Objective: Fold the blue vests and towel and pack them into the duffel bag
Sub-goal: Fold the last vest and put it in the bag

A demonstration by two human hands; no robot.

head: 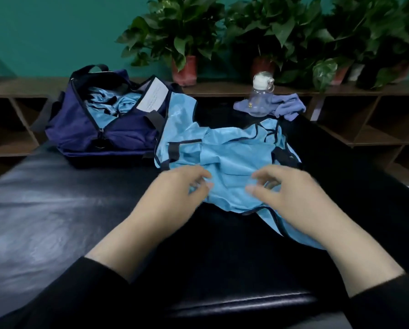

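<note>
**A changing room or gym corner**

A padded black bench (pixel 56 210) with a glossy vinyl top stands before a teal wall (pixel 44 32). Behind it run low wooden cubby shelves (pixel 376 119), topped by potted green plants (pixel 182 43).

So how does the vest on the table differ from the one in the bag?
The vest on the table lies spread out on the black surface, with both hands at its near edge; the vest in the bag is bunched up inside the open duffel bag. The table one shows its black trim and straps almost whole; the bagged one shows only in part. Both are light blue with dark edging.
</note>
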